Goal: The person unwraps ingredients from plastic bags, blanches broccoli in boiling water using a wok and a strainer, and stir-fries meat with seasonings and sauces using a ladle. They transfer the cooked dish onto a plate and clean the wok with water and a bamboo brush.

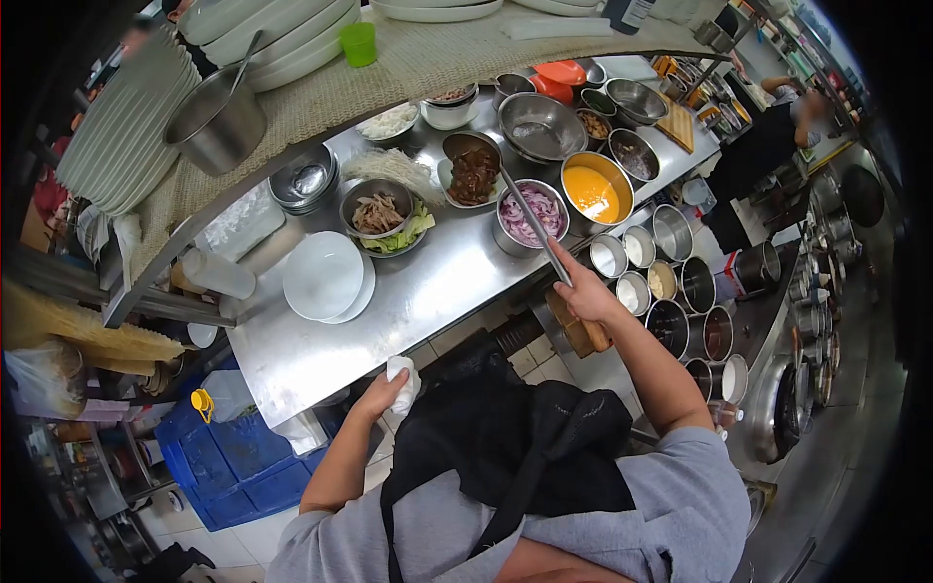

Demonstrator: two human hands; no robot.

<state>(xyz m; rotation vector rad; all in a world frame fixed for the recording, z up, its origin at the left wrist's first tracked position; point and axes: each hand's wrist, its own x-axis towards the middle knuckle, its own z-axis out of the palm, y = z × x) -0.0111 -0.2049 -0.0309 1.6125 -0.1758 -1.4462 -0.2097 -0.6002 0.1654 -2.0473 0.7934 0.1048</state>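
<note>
My right hand [586, 291] is closed around the long handle of a metal ladle [533, 216]. The ladle's bowl, with dark brown saucy food [474, 175], is over a white dish beyond the bowl of sliced purple onion [530, 216]. A wooden grip end shows below my hand. My left hand [384, 392] holds a crumpled white cloth [403, 386] at the counter's front edge. Left of the ladle stands a metal bowl of cooked meat strips [379, 211] above green lettuce [413, 231]. Two stacked white plates [321, 276] lie further left.
A pan of orange liquid [596, 189] and several small metal containers [673, 233] stand at the right. A shelf [311, 107] with stacked plates [121, 136] overhangs the counter. A blue bin [233, 457] is at lower left. Another person [763, 146] stands at the far right.
</note>
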